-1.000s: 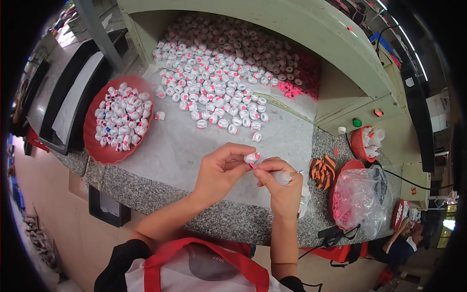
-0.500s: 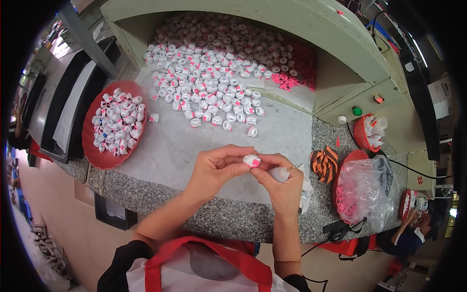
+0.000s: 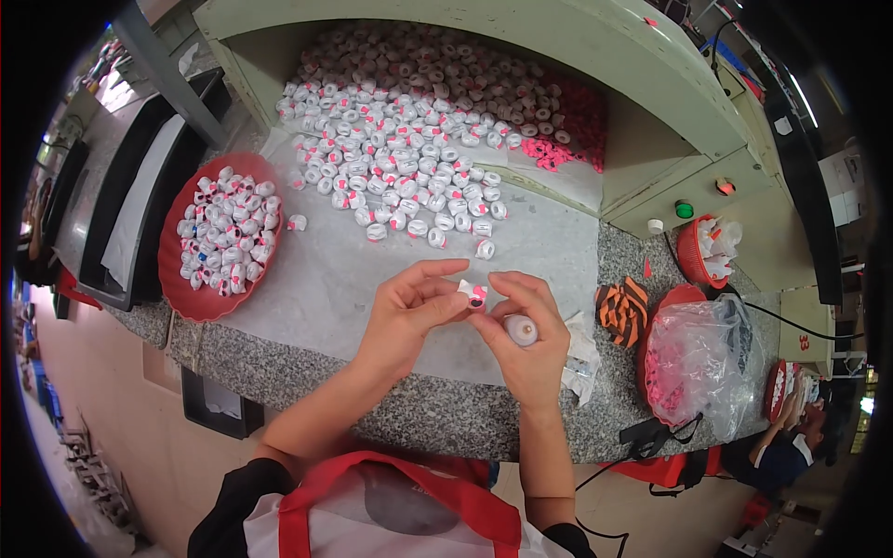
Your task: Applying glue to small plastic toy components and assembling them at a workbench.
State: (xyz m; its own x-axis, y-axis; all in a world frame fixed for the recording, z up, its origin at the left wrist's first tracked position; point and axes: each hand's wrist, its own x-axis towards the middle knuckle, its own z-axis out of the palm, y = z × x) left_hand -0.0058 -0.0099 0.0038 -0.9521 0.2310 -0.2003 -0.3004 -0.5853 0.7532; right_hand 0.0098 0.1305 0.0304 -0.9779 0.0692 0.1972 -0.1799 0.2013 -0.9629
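Observation:
My left hand pinches a small white plastic figurine head with a pink bow and a dark spot on it, above the paper-covered bench. My right hand has a small translucent squeeze bottle tucked in its palm, the nozzle pointing up. The right thumb is close to the figurine head; whether it touches is hard to tell. Beyond my hands, many similar white heads with pink bows lie heaped on the paper. A red scalloped bowl full of more heads stands at the left.
A pale green metal hood arches over the heap at the back. Pink pieces lie under it. To the right are a striped cloth, a red basket and a plastic bag over a red tray. A co-worker sits far right.
The figurine head has been turned in my left fingers, and its dark spot now shows. My right fingers have drawn back a little, and the bottle's nozzle has swung to point upward.

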